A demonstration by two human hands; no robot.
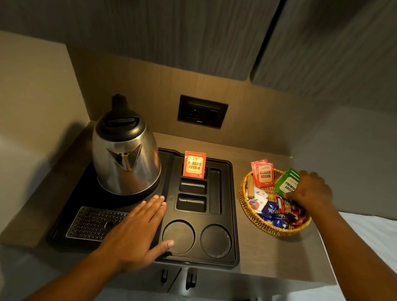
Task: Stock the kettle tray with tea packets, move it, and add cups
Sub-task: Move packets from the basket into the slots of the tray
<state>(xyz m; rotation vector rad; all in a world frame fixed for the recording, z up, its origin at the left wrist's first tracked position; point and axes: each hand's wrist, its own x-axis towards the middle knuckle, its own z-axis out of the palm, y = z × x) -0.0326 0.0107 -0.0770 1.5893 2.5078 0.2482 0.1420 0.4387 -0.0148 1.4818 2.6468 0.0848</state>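
Right hand (pixel 311 189) fingers pinch green tea packets (pixel 286 183) over round wicker basket (pixel 267 226); may snag neighbouring sachets. Left hand (pixel 134 231) flat, fingers spread, empty, on black plastic kettle tray (pixel 233 202).

Hotel room — kettle tray (pixel 231 226), sachet basket (pixel 267 226)

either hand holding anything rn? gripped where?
Right hand grips the green Premium Green tea packets at their right edge, over the wicker basket. Left hand rests flat on the black tray, holding nothing.
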